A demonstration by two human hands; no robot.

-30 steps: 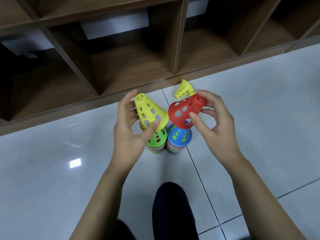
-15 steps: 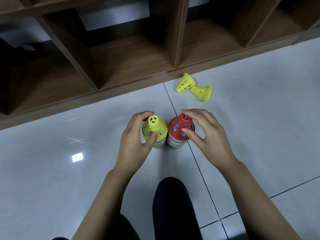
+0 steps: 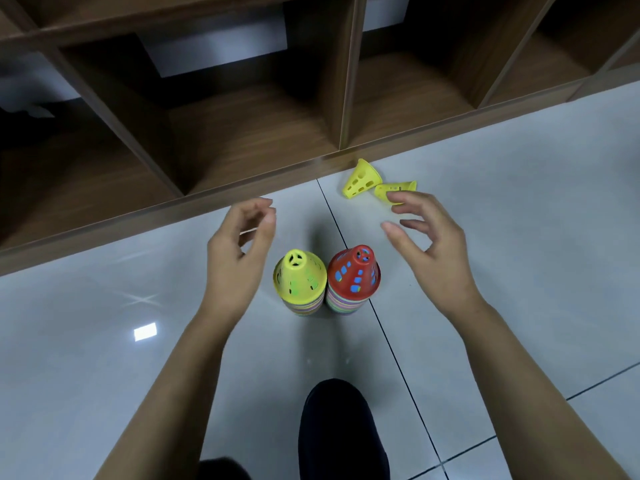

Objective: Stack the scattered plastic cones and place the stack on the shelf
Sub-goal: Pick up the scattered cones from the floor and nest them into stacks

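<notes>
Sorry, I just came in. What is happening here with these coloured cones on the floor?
A person is gathering plastic cones on the tiled floor in front of a wooden shelf. A yellow-topped stack and a red-topped stack stand side by side. The left hand and right hand hover over them, holding nothing. A loose yellow cone and a second loose yellow cone lie near the shelf.

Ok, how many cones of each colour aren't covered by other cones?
Yellow: 3, left loose cone, right loose cone, yellow top cone
Red: 1, red top cone
Total: 4; stacked rims underneath can't be counted.
</notes>
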